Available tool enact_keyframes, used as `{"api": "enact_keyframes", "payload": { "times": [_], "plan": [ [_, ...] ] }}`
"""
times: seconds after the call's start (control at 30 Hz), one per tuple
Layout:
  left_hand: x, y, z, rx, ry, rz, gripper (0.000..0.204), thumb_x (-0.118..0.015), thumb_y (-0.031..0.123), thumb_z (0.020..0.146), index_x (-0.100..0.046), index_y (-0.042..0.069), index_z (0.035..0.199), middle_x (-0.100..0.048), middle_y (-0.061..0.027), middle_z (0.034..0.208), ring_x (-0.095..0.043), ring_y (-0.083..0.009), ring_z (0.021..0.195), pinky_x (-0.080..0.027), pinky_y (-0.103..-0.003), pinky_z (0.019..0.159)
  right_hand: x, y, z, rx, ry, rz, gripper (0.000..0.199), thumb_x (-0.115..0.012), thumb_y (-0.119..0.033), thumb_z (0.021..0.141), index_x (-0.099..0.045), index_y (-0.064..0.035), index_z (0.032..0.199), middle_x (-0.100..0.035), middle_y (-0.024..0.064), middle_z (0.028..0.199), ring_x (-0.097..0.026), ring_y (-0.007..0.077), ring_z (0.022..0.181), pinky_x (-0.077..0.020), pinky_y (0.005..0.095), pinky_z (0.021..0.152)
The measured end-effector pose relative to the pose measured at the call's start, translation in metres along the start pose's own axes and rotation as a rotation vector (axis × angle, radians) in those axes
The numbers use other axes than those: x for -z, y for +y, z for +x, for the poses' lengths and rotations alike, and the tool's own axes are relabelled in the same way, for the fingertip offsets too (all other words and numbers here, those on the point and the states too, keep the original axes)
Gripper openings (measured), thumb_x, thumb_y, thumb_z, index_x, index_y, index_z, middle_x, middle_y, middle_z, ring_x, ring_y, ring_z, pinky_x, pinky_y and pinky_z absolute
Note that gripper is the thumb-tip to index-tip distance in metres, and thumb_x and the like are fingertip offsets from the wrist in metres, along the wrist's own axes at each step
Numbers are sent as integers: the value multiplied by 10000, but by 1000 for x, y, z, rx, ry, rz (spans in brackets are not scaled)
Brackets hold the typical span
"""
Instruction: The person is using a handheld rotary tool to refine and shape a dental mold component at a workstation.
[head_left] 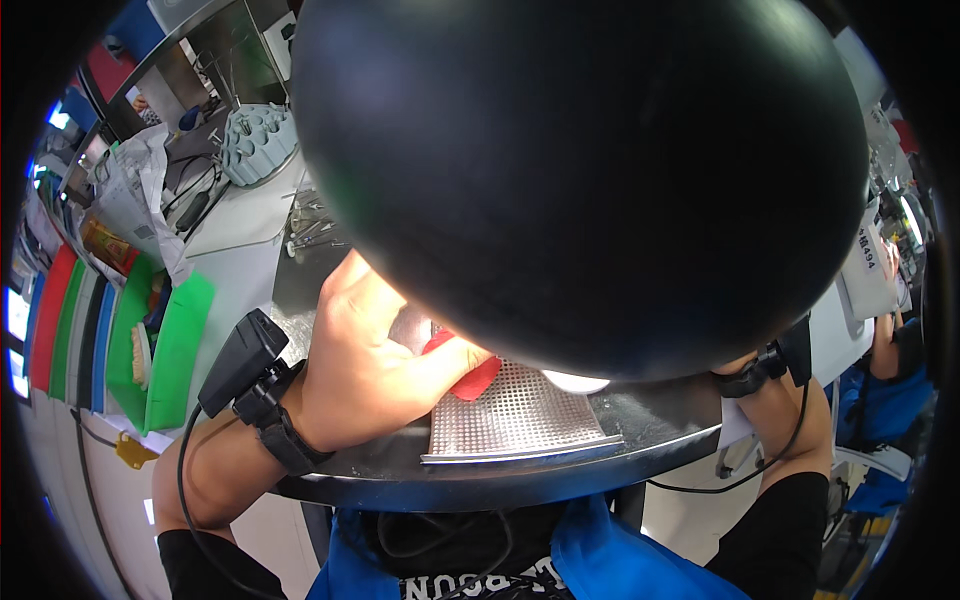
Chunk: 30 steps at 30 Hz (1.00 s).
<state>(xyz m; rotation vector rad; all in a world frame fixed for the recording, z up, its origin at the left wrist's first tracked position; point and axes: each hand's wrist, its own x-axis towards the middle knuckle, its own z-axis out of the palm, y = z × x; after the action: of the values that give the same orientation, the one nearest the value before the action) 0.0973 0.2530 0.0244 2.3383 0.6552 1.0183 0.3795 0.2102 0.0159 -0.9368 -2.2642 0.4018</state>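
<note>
My left hand [365, 375] reaches in over a black work surface [380, 465], its thumb pressed along a red rounded piece [478, 380]. The hand is closed around this piece; its other fingertips go out of sight behind a large black dome [590, 180]. Under the red piece lies a perforated metal sheet [515, 425] with a bent front lip. Part of a white rounded thing [577, 382] peeks out at the dome's lower edge. Of my right hand [736, 364] only the wrist end shows beside the dome; its fingers are hidden.
At the left stand a green bin [180, 350] with a brush in it and a grey holder [258, 145] with metal shanks. Thin metal tools [312, 225] lie by the dome. A white box [866, 270] and a person in blue [885, 400] are at the right.
</note>
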Motion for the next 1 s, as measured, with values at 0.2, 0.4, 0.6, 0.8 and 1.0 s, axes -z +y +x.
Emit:
{"api": "enact_keyframes", "payload": {
  "times": [0.2, 0.4, 0.6, 0.8, 1.0],
  "plan": [
    [-5, 11, 2, -181, 56, 1, 279, -863, -6, 706, -757, 18, 964, -751, -132, 928, -724, -304, 809, -569, -350, 730, -7, 0, 1, 37, 15, 100, 259, -833, -137, 799, -756, -29, 1022, -747, 114, 975, -719, 281, 859, -579, 358, 778],
    [-8, 16, -6, -62, 115, -28, 267, -820, -7, 788, -693, -6, 1022, -749, -131, 868, -735, -249, 695, -551, -303, 649, 5, 3, -2, 58, 203, -104, 373, -896, -166, 725, -756, -22, 1040, -751, 120, 990, -733, 288, 871, -590, 365, 773],
    [-3, 13, -9, -34, 15, 47, 292, -842, 34, 792, -677, -3, 1030, -744, -118, 836, -736, -221, 682, -543, -296, 634, 2, 20, -7, 368, 365, -300, 400, -935, -204, 699, -777, -33, 1025, -765, 115, 1014, -758, 268, 871, -613, 374, 808],
    [-3, 15, -9, -25, 27, 50, 287, -842, 34, 796, -686, -7, 1034, -737, -117, 815, -731, -212, 665, -537, -290, 613, -9, 19, -2, 510, 453, -249, 366, -932, -172, 717, -790, -48, 1030, -768, 110, 1019, -761, 261, 885, -619, 373, 831],
    [0, 16, -7, -50, 9, 40, 268, -828, 17, 804, -694, -3, 1035, -735, -123, 818, -737, -225, 683, -544, -297, 623, -11, 20, -8, 406, 426, -195, 360, -930, -152, 715, -792, -49, 1032, -769, 110, 1022, -761, 261, 887, -619, 373, 844]
  ]
}}
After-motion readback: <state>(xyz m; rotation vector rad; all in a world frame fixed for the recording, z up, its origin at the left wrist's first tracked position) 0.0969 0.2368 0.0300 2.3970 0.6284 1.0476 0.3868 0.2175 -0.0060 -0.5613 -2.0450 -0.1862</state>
